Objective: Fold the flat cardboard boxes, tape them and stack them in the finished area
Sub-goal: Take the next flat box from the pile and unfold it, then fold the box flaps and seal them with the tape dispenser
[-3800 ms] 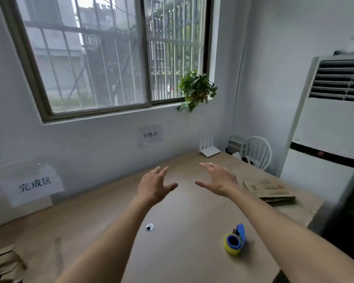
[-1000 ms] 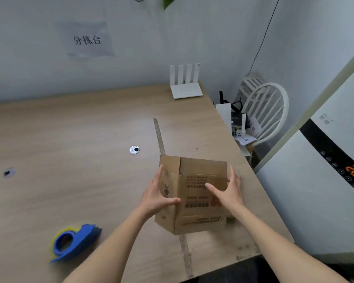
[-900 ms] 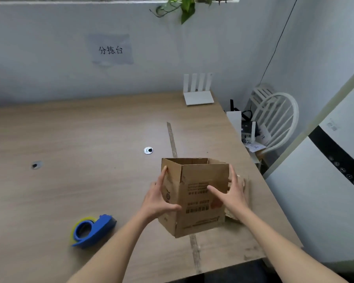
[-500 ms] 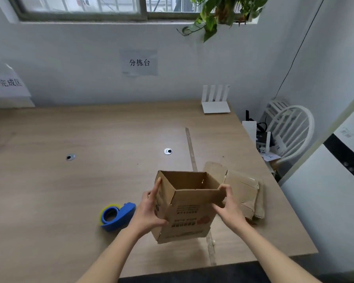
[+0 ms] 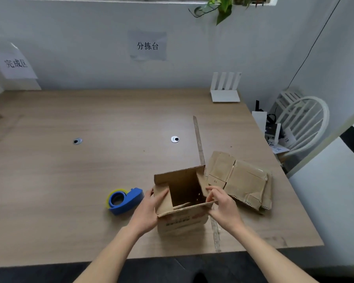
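I have the box upright, open top up, left hand gripping its left wall, right hand pinching the right flap; tape lies just left, nearer my left hand.

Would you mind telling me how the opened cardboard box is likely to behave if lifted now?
The opened box is probably light: it looks empty. With flaps untaped, it may skew out of square. The left hand and right hand steadying both sides suggest it flexes.

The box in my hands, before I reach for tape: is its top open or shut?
Open: the box has upright flaps and its inside shows.
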Motion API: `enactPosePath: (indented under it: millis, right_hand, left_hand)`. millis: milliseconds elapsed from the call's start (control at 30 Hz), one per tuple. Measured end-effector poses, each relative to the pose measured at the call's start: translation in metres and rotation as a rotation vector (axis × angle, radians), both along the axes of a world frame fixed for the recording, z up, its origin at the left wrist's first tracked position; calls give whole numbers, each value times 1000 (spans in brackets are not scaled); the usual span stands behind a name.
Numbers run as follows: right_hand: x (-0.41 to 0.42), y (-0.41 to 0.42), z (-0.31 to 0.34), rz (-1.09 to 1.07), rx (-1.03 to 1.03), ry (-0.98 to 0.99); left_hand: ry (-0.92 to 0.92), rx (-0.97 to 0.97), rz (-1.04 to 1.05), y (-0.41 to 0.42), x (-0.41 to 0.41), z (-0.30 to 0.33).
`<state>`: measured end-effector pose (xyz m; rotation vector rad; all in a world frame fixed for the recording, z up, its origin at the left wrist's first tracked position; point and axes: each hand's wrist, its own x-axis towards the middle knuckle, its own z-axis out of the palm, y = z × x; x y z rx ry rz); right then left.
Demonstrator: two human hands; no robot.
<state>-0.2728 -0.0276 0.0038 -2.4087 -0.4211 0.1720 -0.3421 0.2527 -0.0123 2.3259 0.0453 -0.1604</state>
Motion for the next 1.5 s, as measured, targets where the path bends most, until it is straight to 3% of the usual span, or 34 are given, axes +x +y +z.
enactPosePath:
  millis: [100, 367, 467, 700, 833, 933, 1167, 1500]
  right_hand:
    - [-3, 2, -3, 63, 7, 80]
    - [2, 28, -2, -88, 7, 98]
    - [14, 31, 2, -7, -34, 135]
    - [39, 24, -7, 109, -160, 194]
    - [4, 25, -40, 228, -254, 335]
    - [-13, 37, -62, 170, -201, 243]
    - [11, 42, -59, 201, -174, 237]
    - [20, 63, -65, 35, -209, 118]
  left_hand:
    - [38, -67, 38, 8, -16, -13]
    - [-10, -101, 376, 3, -19, -15]
    - [21, -125, 485, -1, -13, -17]
    - [0, -71, 293, 12, -4, -15]
    - [110, 13, 201, 13, -13, -31]
    - [135, -38, 227, 19, -22, -45]
    - [132, -55, 273, 28, -1, -49]
    - [106, 9, 191, 36, 21, -56]
